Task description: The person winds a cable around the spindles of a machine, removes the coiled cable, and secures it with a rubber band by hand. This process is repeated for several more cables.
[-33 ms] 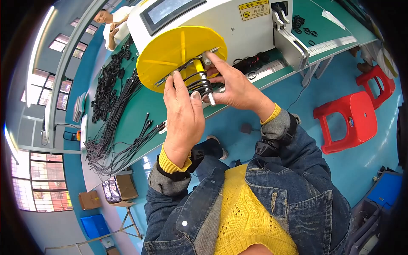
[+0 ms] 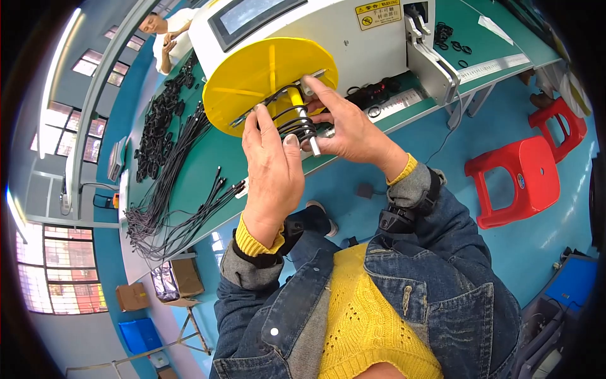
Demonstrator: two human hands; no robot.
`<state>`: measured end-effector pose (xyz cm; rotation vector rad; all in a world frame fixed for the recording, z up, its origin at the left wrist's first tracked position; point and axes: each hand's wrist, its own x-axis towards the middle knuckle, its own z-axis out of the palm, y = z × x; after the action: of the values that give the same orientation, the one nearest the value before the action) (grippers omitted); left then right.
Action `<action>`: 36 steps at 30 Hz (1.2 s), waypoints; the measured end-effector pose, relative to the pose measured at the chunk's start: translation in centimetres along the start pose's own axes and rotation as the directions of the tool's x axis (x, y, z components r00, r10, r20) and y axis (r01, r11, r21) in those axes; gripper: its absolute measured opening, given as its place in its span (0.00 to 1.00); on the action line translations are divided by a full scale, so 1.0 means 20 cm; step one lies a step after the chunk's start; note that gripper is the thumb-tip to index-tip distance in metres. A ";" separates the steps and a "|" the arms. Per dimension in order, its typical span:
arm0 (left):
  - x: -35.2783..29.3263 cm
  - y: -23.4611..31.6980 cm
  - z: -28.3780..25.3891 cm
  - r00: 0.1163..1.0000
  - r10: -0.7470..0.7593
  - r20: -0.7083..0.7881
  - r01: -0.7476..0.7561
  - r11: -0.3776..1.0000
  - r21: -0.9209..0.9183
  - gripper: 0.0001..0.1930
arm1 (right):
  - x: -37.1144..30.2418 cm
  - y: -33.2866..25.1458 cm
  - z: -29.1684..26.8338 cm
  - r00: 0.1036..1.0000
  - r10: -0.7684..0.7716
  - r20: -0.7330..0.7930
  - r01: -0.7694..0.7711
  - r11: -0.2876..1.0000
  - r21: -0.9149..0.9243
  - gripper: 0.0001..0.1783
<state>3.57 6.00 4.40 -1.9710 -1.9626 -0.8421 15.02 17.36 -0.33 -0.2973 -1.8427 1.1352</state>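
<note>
A coil of black cable (image 2: 291, 129) hangs in several loops around the yellow and silver post (image 2: 314, 145) that sticks out of a round yellow disc (image 2: 243, 72). My left hand (image 2: 273, 174) is at the coil's left side, its thumb against the loops and its fingertips near the disc's slot. From the other side my right hand (image 2: 360, 132) grips the coil, thumb below, with the index finger reaching up to a metal peg on the disc. The disc is mounted on a white machine (image 2: 344, 54). Part of the coil is hidden behind my fingers.
On the green table (image 2: 196, 189) at left lie a bundle of black cables (image 2: 173, 183) and a heap of dark cables (image 2: 158, 129). Metal clamp plates (image 2: 432, 66) project at the machine's right. Red stools (image 2: 524, 180) stand on the right. Another person (image 2: 170, 38) is at the far left.
</note>
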 end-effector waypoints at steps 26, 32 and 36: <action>-0.11 0.04 -0.09 0.995 0.032 0.095 -0.040 0.996 0.082 0.16 | -0.20 -0.17 0.31 0.962 0.068 -0.264 -0.098 0.990 -0.104 0.19; -0.38 0.17 -0.10 0.998 -0.012 0.055 0.014 0.999 -0.048 0.15 | -0.43 -0.25 0.30 0.980 0.061 -0.191 -0.104 0.969 -0.226 0.16; -0.63 0.14 0.10 0.943 -0.214 0.254 0.286 0.911 -0.298 0.14 | -0.59 -0.11 0.27 0.983 0.151 0.104 -0.093 0.900 -0.427 0.14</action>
<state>7.51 -3.65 -3.46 -2.0913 -2.3743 -1.1283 17.67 5.80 -6.26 -0.6043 -2.2116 0.8439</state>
